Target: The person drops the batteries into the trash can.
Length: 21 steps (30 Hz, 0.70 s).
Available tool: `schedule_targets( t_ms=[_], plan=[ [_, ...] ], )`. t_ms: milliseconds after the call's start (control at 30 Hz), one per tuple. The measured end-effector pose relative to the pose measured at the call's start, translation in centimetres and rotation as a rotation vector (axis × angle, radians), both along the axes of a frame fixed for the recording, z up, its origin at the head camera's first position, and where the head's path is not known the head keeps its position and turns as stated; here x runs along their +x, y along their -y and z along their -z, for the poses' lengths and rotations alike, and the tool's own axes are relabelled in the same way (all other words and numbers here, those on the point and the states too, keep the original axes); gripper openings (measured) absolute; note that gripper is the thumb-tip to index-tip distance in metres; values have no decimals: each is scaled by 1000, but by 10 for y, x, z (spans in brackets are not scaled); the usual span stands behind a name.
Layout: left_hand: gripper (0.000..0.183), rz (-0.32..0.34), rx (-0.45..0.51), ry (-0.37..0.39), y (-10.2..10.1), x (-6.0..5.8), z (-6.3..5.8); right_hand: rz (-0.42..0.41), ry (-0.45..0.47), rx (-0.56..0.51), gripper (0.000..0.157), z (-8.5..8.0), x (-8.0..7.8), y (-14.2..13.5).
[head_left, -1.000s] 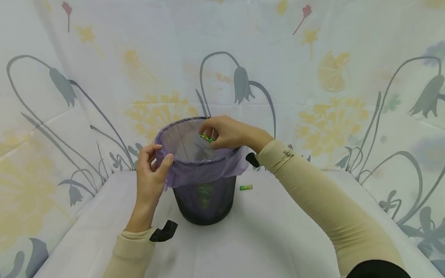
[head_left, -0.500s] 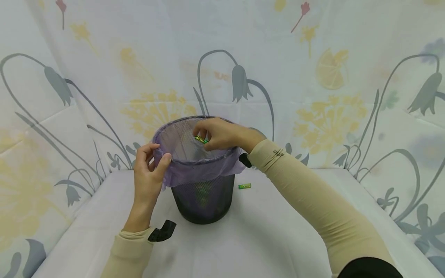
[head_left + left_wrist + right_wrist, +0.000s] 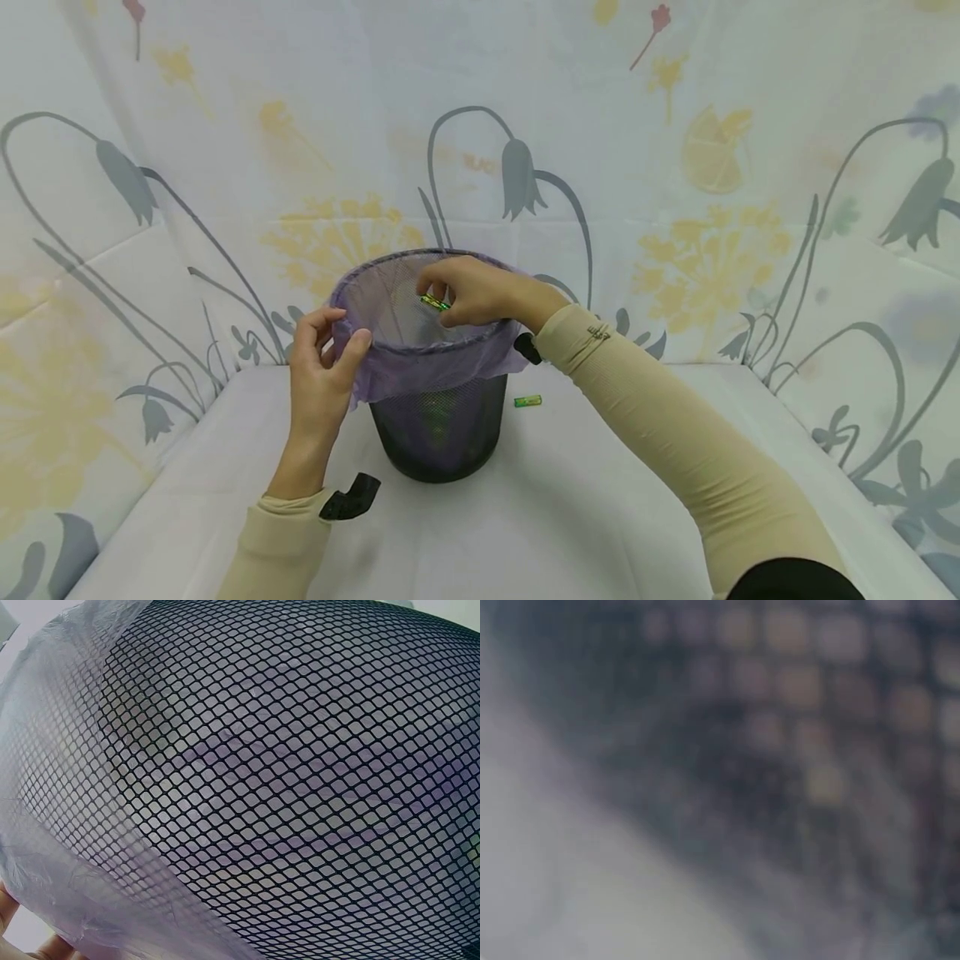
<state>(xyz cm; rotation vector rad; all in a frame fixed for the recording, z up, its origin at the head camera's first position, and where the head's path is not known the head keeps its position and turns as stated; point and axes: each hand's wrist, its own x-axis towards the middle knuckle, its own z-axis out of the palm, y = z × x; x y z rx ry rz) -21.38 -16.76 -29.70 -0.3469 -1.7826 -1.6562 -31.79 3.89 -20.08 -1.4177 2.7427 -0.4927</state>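
A black mesh wastebasket (image 3: 442,454) stands upright, lined with a purple bin bag (image 3: 427,375) folded over its rim. At the rim's left side my left hand (image 3: 318,375) pinches the bag's edge between thumb and fingers. My right hand (image 3: 476,292) reaches over the rim from the right and pinches a green battery (image 3: 433,302) in the basket's mouth. In the left wrist view, mesh (image 3: 300,765) and the pale bag (image 3: 45,862) fill the frame, with fingertips at the lower left. The right wrist view is blurred, with mesh close to the lens.
Another green battery (image 3: 527,401) lies on the white cloth (image 3: 540,517) just right of the basket. Green patches show dimly through the basket's lower mesh. A flower-printed cloth (image 3: 600,167) hangs behind.
My right hand has moved slightly left and lower over the basket, still pinching the battery. The left hand keeps its hold on the bag. The head view has shifted a little.
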Motion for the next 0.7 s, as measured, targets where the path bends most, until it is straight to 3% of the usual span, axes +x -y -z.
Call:
schedule_targets(
  t_ms=[700],
  plan=[
    [41, 4, 0, 1, -1, 0, 0, 39, -42, -42, 36, 1, 0, -2]
  ],
)
